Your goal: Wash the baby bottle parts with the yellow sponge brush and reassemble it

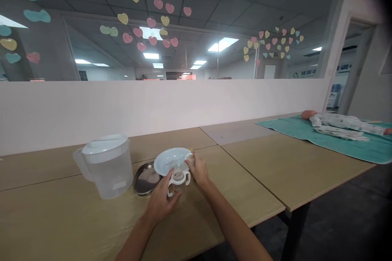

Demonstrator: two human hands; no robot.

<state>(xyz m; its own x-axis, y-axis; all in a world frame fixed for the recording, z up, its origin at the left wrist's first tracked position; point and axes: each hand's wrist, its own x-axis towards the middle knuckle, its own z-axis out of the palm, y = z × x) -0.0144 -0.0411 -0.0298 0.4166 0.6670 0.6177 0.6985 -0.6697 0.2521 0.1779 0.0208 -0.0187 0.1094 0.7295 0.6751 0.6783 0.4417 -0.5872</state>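
Observation:
A clear baby bottle with white side handles (179,181) stands on the wooden table (263,171). My left hand (161,200) is wrapped round its lower body, with the thumb up near the neck. My right hand (197,169) is closed in a pinch just right of the bottle's top, at the rim of a white round lid or dish (171,159); what it pinches is too small to name. Behind the bottle the white dish rests tilted on a metal bowl (146,179).
A translucent water pitcher with a white lid (105,165) stands left of the bowl. Far right, a baby doll in a printed sleepsuit (339,124) lies on a teal towel (352,142). A white partition wall runs behind the table. The table edge drops off front right.

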